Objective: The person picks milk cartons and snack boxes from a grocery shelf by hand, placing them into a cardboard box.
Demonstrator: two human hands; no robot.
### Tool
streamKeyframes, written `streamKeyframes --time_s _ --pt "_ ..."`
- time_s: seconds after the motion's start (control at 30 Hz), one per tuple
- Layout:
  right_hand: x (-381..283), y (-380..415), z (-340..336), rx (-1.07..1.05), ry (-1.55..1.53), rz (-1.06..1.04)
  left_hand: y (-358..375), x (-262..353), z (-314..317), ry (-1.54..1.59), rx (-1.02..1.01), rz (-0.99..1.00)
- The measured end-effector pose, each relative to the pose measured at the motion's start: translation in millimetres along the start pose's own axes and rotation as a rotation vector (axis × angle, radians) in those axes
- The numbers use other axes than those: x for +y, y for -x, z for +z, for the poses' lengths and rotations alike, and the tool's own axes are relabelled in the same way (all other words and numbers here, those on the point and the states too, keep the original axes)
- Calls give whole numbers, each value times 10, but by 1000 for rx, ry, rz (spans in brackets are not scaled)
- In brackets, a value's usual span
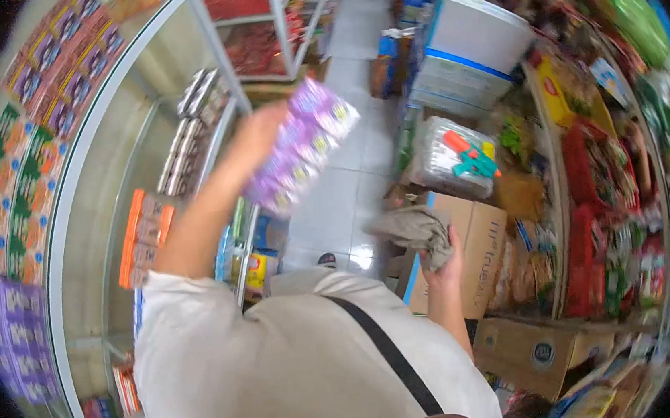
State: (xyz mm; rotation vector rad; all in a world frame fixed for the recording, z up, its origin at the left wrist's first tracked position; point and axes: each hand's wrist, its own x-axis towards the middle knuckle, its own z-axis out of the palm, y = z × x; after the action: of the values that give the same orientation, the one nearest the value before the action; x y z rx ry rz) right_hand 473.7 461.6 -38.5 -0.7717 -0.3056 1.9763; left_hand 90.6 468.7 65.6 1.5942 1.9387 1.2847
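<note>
My left hand (265,133), blurred by motion, grips a purple multipack of small cartons (304,143) and holds it up over the aisle, beside the glass display case (112,117). Lower down on the other side, my right hand (447,267) is closed around a crumpled grey cloth (418,233). The cloth hangs in front of a brown cardboard box (475,236). Similar purple packs (13,337) lie on top of the display case at the far left. Orange packs (146,237) and brown-and-white packs (192,134) stand nearer my left arm.
Green-and-orange packs (15,191) also cover the case top. To the right, shelves hold red baskets (592,160) with packets. A clear plastic-wrapped bundle (435,163) carries a toy-like orange and teal item (471,155). White boxes (471,35) are stacked behind it. Pale floor tiles (354,118) run between.
</note>
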Motion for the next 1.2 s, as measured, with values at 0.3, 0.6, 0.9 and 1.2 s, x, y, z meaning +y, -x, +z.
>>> streamKeyframes --time_s 0.3,0.6,0.9,1.2 --pt "-34 635 -108 192 84 -501 1359 1075 2309 949 -756 -416" --pt "-11 1114 -477 371 316 -559 2061 1385 2461 1204 -1075 -729" --pt "-93 1661 -64 31 1341 -941 1884 1722 2383 1359 -721 -708" --pt "-755 1170 19 161 1187 -1084 2077 1905 2141 1234 -931 -471"
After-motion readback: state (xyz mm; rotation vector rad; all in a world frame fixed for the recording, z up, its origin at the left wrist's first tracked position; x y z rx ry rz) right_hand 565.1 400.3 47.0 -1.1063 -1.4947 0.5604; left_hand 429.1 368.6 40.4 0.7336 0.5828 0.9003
